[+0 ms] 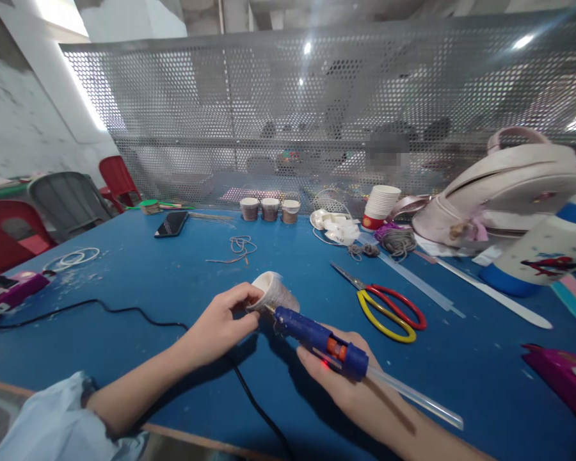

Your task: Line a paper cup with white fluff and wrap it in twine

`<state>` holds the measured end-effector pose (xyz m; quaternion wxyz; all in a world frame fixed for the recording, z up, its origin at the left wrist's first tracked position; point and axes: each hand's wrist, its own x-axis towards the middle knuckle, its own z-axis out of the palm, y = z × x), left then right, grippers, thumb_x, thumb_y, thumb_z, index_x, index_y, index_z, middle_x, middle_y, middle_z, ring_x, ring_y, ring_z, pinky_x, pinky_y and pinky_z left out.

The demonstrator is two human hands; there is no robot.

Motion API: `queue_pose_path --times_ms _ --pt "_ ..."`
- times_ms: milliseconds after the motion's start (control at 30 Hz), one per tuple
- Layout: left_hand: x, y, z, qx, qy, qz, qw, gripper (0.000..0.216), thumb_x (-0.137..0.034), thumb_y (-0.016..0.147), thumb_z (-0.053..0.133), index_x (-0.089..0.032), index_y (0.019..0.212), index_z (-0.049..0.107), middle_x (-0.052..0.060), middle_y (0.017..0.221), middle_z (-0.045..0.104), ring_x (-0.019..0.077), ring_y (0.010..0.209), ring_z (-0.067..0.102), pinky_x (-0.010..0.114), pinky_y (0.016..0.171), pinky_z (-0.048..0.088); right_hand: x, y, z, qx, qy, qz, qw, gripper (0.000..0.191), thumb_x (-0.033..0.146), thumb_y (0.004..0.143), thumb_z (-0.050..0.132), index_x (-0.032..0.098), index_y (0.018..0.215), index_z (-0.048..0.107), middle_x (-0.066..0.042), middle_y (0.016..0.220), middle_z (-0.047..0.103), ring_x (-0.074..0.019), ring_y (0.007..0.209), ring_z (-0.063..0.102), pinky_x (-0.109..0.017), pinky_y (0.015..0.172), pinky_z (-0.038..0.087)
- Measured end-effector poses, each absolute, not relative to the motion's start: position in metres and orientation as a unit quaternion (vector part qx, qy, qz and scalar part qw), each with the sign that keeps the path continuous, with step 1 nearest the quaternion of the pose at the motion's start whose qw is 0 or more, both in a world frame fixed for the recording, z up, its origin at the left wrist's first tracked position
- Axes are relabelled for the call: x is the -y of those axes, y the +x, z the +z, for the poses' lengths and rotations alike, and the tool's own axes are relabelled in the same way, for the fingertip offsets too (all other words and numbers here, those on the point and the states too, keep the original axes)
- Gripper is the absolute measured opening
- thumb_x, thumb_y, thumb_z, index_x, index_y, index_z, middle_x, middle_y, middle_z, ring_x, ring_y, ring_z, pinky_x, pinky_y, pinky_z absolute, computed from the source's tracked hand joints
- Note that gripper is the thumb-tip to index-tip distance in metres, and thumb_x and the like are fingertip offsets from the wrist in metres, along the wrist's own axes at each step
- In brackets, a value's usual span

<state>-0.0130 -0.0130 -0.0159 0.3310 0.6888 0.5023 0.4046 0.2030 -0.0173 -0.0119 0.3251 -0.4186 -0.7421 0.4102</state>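
In my left hand (228, 317) I pinch the rim of a small paper cup (281, 296), tilted on its side above the table. Its outside looks wrapped in greyish cord. My right hand (336, 374) is closed around a blue glue gun (312, 336), a clear glue stick (417, 397) jutting from its back. The nozzle meets the cup near the rim by my left fingers; whether it touches is hard to tell. A red light glows under the gun's body. The gun's handle and trigger are hidden by the gun's body and my hand.
Scissors (384, 307) with red and yellow handles lie right of the cup. Several small cups stand at the back, near a stack of paper cups (381, 206). A phone (171, 224), a pale bag (499, 192) and a bottle (542, 243) rest around. A black cable (125, 308) crosses the blue table.
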Motion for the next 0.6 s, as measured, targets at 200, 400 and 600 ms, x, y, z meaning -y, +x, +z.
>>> queue_pose_path --times_ms 200,400,600 --pt "0.0122 -0.0123 -0.0136 -0.497 0.682 0.410 0.345 0.014 -0.018 0.078 0.048 -0.016 0.082 0.061 0.000 0.078 0.056 0.0133 0.074 0.051 0.024 0.069 0.039 0.0151 0.2042 -0.0131 0.726 -0.435 0.412 0.338 0.025 0.036 0.080 0.055 0.021 0.062 0.048 0.003 0.055 0.044 -0.0120 0.051 0.040 -0.023 0.047 0.037" --pt "0.0129 -0.0140 -0.0131 -0.498 0.671 0.409 0.367 0.013 -0.019 0.079 0.050 -0.016 0.083 0.062 0.000 0.079 0.057 0.0138 0.076 0.052 0.024 0.070 0.038 0.0124 0.2036 -0.0113 0.700 -0.448 0.426 0.358 0.030 0.037 0.078 0.057 0.022 0.058 0.041 0.005 0.048 0.042 -0.0112 0.047 0.041 -0.023 0.047 0.038" --pt "0.0118 -0.0150 -0.0102 -0.526 0.660 0.414 0.341 0.026 -0.036 0.085 0.049 -0.016 0.075 0.061 0.000 0.075 0.057 0.0149 0.074 0.050 0.026 0.069 0.037 0.0097 0.2082 -0.0124 0.711 -0.460 0.428 0.315 0.038 0.045 0.082 0.052 0.023 0.053 0.043 0.005 0.040 0.038 -0.0124 0.042 0.041 -0.025 0.046 0.037"
